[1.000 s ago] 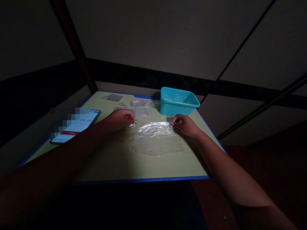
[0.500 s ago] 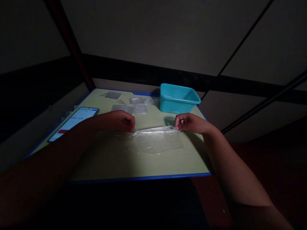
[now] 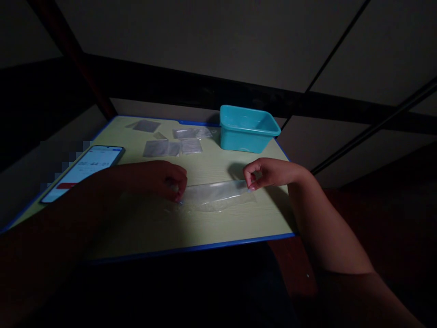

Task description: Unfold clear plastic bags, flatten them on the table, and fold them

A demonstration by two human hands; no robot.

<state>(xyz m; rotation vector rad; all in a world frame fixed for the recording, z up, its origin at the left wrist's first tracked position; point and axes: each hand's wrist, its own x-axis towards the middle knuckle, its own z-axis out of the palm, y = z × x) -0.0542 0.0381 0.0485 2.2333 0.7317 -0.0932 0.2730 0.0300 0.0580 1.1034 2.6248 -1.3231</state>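
Note:
A clear plastic bag (image 3: 215, 193) stretches between my two hands, low over the table, with part of it folded over in a band. My left hand (image 3: 167, 182) is closed in a pinch on the bag's left end. At the other end, the thumb and fingertips of my right hand (image 3: 266, 175) pinch its edge. Behind them lie several small flat clear squares, among them one square (image 3: 156, 148) at the left and another square (image 3: 191, 146) beside it. Whether the bag's far side is open cannot be made out.
A turquoise plastic tub (image 3: 249, 132) stands at the back right of the pale table (image 3: 218, 166), which has a blue edge. A lit phone (image 3: 85, 171) lies at the left, partly covered by my left forearm. A panelled wall rises behind the table.
Both hands have drawn the upper edge of the bag toward me, so a wider folded band shows. The view has shifted slightly to the right and down.

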